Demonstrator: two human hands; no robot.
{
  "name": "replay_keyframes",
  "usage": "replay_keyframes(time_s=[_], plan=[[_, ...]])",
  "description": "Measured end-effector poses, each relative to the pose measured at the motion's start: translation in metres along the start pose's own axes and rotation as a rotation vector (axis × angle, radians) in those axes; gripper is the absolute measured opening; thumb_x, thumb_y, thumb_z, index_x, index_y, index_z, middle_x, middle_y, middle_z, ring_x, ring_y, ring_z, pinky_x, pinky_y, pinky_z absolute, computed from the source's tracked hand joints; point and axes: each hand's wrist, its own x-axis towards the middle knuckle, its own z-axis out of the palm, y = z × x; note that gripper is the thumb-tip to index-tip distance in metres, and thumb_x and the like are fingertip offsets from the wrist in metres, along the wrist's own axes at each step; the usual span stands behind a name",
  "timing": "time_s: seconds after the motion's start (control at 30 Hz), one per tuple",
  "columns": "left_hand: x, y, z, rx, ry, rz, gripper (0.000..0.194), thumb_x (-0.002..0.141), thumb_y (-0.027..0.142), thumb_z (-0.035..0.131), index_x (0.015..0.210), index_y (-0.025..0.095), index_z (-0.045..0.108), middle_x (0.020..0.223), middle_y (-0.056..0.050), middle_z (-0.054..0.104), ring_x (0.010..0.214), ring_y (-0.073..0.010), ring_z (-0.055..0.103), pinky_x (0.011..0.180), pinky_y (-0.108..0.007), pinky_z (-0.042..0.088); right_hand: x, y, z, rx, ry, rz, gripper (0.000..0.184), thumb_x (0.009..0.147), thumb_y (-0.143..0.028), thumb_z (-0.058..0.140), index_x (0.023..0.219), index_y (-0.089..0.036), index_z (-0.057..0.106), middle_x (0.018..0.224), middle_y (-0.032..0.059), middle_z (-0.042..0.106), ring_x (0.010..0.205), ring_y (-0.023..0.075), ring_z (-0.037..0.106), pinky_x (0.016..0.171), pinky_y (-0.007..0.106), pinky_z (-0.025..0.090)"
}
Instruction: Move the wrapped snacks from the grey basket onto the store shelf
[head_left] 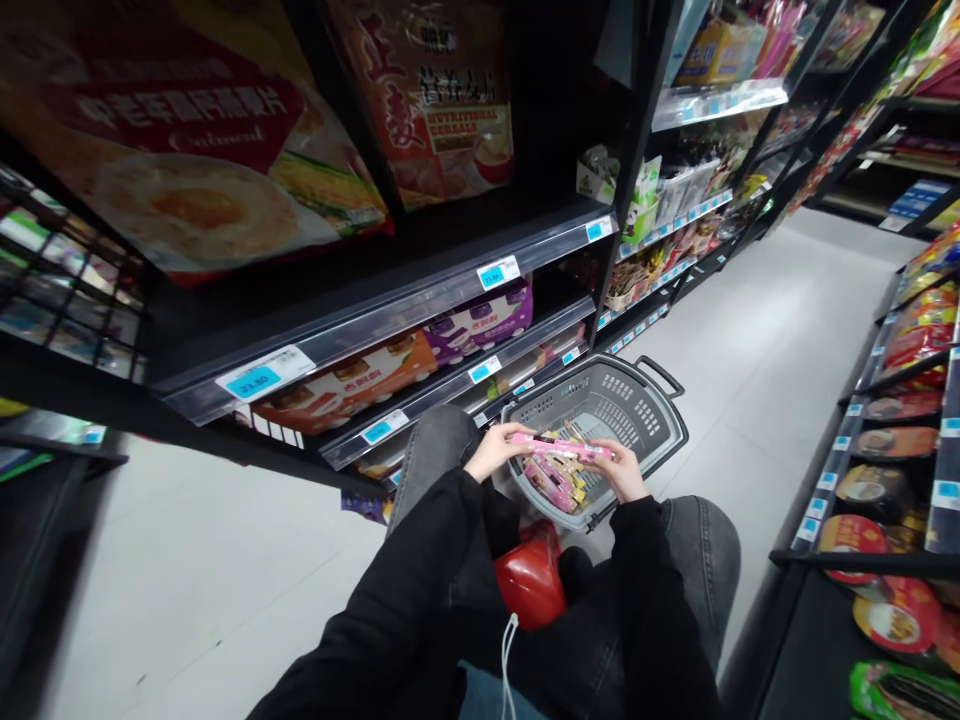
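Between my two hands is a long, narrow pink packet (559,447), held level over a grey shopping basket (667,420). My left hand (495,450) pinches its left end, and the fingers of my right hand (622,470) close on its right end. Inside the basket, under the packet, lie several pink and yellow packets (551,480). What the packets contain cannot be made out. The basket stands on the floor between my knees, its black handle (664,375) folded outward at the far side.
A shelf (420,290) on the left carries oatmeal bags (225,190), a cereal bag (442,110) and boxed drinks (480,320). Bowl-shaped packs (892,610) line a rack on the right. A red object (531,580) sits beneath me. Pale tiled aisle floor (757,350) runs ahead.
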Motion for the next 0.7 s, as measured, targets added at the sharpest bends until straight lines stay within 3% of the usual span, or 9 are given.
replay_keyframes(time_s=[0.27,0.37,0.47,0.6,0.7], plan=[[-0.002,0.002,0.004,-0.101,0.005,-0.102,0.031,0.059,0.031,0.074,0.079,0.008,0.069,0.065,-0.005,0.067,0.06,-0.0179,0.065,0.063,-0.031,0.055,-0.001,-0.001,-0.001,-0.117,0.027,0.011,0.036,0.051,-0.042,0.078,0.073,-0.016,0.066,0.062,0.0043,0.068,0.058,0.0235,0.066,0.058,0.037,0.057],[-0.002,0.003,0.008,-0.053,0.076,-0.058,0.028,0.059,0.03,0.074,0.076,0.009,0.069,0.067,-0.005,0.067,0.06,-0.0168,0.065,0.06,-0.028,0.055,0.0,0.0,0.001,-0.14,0.052,-0.008,0.036,0.052,-0.044,0.076,0.072,-0.017,0.063,0.063,0.0029,0.067,0.058,0.0234,0.066,0.057,0.037,0.057],[-0.002,0.004,0.012,-0.134,0.132,-0.073,0.027,0.057,0.027,0.076,0.074,0.009,0.066,0.067,-0.004,0.065,0.06,-0.0164,0.064,0.06,-0.028,0.055,0.0,0.0,0.005,-0.159,0.056,-0.023,0.038,0.056,-0.042,0.073,0.083,-0.019,0.058,0.065,0.0007,0.066,0.056,0.0217,0.065,0.056,0.036,0.056],[-0.001,0.002,0.016,-0.326,0.131,-0.08,0.04,0.057,0.024,0.075,0.092,0.011,0.059,0.064,0.002,0.059,0.06,-0.0146,0.063,0.06,-0.031,0.055,0.001,0.003,0.011,-0.164,0.078,-0.057,0.038,0.062,-0.039,0.068,0.091,-0.023,0.05,0.058,-0.0031,0.06,0.05,0.0185,0.061,0.054,0.035,0.054],[0.0,0.002,0.015,-0.309,0.061,-0.086,0.041,0.063,0.024,0.07,0.1,0.011,0.058,0.06,0.004,0.056,0.056,-0.012,0.06,0.058,-0.027,0.053,0.003,0.005,0.012,-0.14,0.129,-0.097,0.034,0.064,-0.039,0.065,0.09,-0.023,0.05,0.059,-0.0034,0.057,0.051,0.0178,0.059,0.055,0.036,0.053]])
